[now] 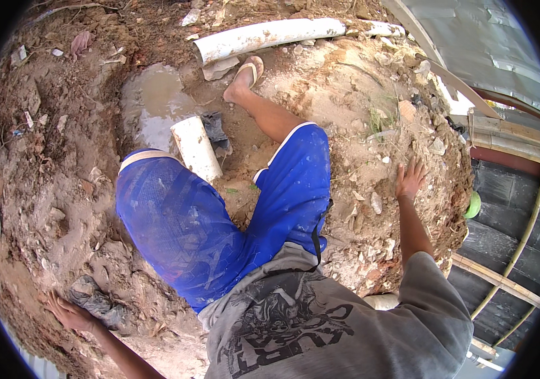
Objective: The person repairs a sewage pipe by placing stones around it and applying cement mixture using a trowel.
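Apart, hands (68,313) touch soil (339,82), right hand (412,180) near its edge.

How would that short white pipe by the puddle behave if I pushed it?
The short white pipe is probably stiff, its sides looking straight. Being tubular, it might roll. Lying beside the puddle, it could be slippery.

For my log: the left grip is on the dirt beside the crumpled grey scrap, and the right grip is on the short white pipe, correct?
Not quite: the head view shows the right grip spread on the dirt, apart from the short white pipe. The left grip is beside the crumpled grey scrap.
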The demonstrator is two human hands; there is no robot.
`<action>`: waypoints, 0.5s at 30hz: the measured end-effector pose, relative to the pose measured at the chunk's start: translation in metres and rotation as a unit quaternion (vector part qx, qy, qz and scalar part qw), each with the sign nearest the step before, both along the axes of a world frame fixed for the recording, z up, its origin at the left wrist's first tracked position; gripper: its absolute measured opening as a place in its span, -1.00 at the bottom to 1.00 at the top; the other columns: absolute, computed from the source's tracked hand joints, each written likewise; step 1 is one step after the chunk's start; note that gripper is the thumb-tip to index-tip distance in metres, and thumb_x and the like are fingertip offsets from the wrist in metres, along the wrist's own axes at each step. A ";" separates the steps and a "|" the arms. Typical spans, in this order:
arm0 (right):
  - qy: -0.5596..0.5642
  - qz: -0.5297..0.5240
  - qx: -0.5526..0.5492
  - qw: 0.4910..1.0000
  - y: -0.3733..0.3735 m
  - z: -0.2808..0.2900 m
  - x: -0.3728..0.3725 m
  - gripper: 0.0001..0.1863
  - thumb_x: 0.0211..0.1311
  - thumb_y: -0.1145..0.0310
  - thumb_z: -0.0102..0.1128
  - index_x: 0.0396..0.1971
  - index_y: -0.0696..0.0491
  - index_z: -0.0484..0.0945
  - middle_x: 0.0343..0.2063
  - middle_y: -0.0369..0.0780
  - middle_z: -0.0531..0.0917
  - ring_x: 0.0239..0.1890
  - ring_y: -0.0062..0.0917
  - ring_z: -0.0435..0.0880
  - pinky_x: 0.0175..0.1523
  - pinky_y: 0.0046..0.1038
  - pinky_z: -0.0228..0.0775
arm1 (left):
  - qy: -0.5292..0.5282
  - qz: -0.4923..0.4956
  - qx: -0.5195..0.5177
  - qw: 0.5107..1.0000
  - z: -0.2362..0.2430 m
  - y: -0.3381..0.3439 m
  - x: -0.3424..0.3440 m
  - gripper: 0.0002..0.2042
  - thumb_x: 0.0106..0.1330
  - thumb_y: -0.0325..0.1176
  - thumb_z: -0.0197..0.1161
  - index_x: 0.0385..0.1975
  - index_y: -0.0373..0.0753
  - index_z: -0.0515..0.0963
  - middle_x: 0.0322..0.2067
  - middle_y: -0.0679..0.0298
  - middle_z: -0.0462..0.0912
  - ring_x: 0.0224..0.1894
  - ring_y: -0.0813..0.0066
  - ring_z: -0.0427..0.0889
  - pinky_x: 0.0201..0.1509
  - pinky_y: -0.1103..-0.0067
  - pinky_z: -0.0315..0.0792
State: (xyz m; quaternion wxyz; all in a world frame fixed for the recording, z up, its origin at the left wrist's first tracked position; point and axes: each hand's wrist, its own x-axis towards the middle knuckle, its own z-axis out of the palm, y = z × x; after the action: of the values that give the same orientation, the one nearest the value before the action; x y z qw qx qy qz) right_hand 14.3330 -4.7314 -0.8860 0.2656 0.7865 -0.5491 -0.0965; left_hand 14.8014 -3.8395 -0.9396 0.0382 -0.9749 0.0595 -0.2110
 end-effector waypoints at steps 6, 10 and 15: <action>-0.012 -0.001 0.009 1.000 0.002 0.002 0.003 -0.26 0.37 -0.25 -0.31 0.44 -0.17 0.06 0.47 -0.16 -0.03 0.51 -0.23 -0.18 0.50 -0.04 -0.47 | 0.013 0.000 -0.028 1.000 0.003 -0.002 0.000 -0.52 0.54 -0.09 -0.23 0.00 -0.25 0.62 0.05 0.14 0.61 0.19 0.12 0.51 0.31 0.31 0.33; -0.017 -0.005 0.015 1.000 0.003 0.003 0.004 -0.26 0.37 -0.27 -0.32 0.44 -0.18 0.06 0.48 -0.19 -0.05 0.52 -0.25 -0.20 0.51 -0.06 -0.49 | 0.004 0.006 -0.017 1.000 0.001 0.000 -0.001 -0.56 0.53 -0.13 -0.17 -0.01 -0.27 0.62 0.04 0.14 0.63 0.16 0.14 0.53 0.27 0.31 0.34; -0.012 -0.015 0.010 1.000 0.002 0.001 0.004 -0.27 0.38 -0.26 -0.31 0.44 -0.20 0.06 0.48 -0.21 -0.06 0.52 -0.26 -0.21 0.51 -0.04 -0.51 | 0.002 0.007 -0.030 1.000 0.002 -0.001 -0.002 -0.58 0.52 -0.15 -0.15 -0.02 -0.28 0.62 0.03 0.13 0.63 0.16 0.15 0.53 0.30 0.32 0.32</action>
State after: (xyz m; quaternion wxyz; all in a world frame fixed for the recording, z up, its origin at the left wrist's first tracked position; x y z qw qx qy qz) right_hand 14.3370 -4.7298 -0.8846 0.2496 0.7820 -0.5629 -0.0963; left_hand 14.7996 -3.8403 -0.9381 0.0107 -0.9765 0.0460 -0.2105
